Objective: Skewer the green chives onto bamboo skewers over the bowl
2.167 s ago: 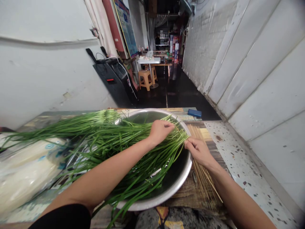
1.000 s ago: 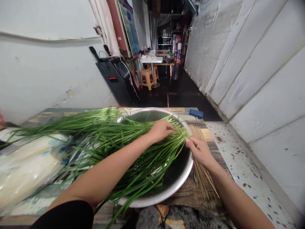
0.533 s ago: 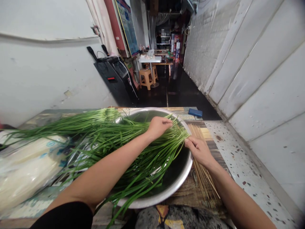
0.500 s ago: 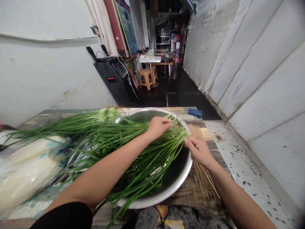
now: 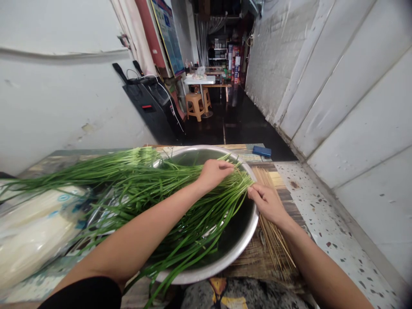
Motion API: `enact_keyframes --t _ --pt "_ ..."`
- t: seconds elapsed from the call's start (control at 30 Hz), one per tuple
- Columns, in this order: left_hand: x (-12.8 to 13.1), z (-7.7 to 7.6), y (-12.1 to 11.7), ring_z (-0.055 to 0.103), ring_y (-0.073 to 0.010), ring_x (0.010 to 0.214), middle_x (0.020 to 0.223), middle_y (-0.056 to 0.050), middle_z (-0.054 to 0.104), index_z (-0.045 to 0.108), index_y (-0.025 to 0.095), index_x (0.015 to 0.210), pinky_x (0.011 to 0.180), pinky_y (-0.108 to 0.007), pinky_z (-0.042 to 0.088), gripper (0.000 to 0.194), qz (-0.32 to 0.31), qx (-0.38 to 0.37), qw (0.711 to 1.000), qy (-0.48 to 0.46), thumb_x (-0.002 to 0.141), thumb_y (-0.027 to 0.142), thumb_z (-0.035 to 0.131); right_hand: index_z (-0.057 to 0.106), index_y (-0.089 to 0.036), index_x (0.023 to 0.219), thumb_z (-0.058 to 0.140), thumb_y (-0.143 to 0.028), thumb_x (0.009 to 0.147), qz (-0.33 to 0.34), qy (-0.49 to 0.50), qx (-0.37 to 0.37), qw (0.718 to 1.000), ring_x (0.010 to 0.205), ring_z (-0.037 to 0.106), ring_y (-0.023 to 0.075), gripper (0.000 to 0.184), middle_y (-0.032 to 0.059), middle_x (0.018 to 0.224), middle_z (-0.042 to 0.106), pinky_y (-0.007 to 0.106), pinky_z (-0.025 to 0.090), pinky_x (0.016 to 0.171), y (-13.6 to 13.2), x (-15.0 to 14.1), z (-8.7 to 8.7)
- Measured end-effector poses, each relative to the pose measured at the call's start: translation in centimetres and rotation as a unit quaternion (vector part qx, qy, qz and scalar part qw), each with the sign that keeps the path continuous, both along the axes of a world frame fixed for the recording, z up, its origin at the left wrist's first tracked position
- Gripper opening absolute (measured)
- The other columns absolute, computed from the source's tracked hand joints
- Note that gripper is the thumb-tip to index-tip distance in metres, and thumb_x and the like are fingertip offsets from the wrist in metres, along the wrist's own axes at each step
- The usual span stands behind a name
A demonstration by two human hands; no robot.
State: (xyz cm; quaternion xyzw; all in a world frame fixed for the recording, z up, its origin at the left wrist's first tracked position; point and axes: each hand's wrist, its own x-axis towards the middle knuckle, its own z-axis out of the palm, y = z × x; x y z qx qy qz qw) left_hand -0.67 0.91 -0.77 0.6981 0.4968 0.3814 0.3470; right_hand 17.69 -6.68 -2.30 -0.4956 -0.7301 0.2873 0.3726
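Note:
A large heap of long garlic chives [image 5: 180, 201] lies across a round metal basin [image 5: 240, 253], with the pale stem ends gathered at the basin's right side. My left hand [image 5: 214, 175] rests over the stems, thumb and fingers pinched together on some of them. At the rim, my right hand [image 5: 265, 201] is closed, its thumb and forefinger pinching the chives' cut ends. Whether a thin stick is also between the fingers cannot be made out. Bamboo skewers [image 5: 273, 240] lie loose beside the basin, under and next to my right wrist.
Another bunch of chives [image 5: 128, 161] extends leftward behind the basin. A plastic bag of something pale [image 5: 38, 231] sits at the left. A small blue box [image 5: 262, 151] lies at the table's far edge. Beyond are a black case [image 5: 151, 107], stools [image 5: 194, 105] and a white table [image 5: 206, 80].
The view has shifted very slightly. Both hands keep almost the same places and grips on the chives.

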Motion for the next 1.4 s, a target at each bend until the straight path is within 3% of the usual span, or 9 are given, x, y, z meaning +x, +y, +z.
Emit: enact_keyframes --t 1.4 --pt "0.12 0.14 -0.21 0.067 -0.0174 0.081 0.086 -0.005 0.073 0.074 0.015 0.084 0.082 -0.029 0.049 0.018 0.020 0.004 1.000 0.011 0.070 0.022 0.065 0.041 -0.018 0.056 0.039 -0.030 0.088 -0.004 -0.001 0.007 1.000 0.056 0.041 0.0114 0.034 -0.0018 0.057 0.041 0.024 0.031 0.054 0.02 0.16 -0.36"
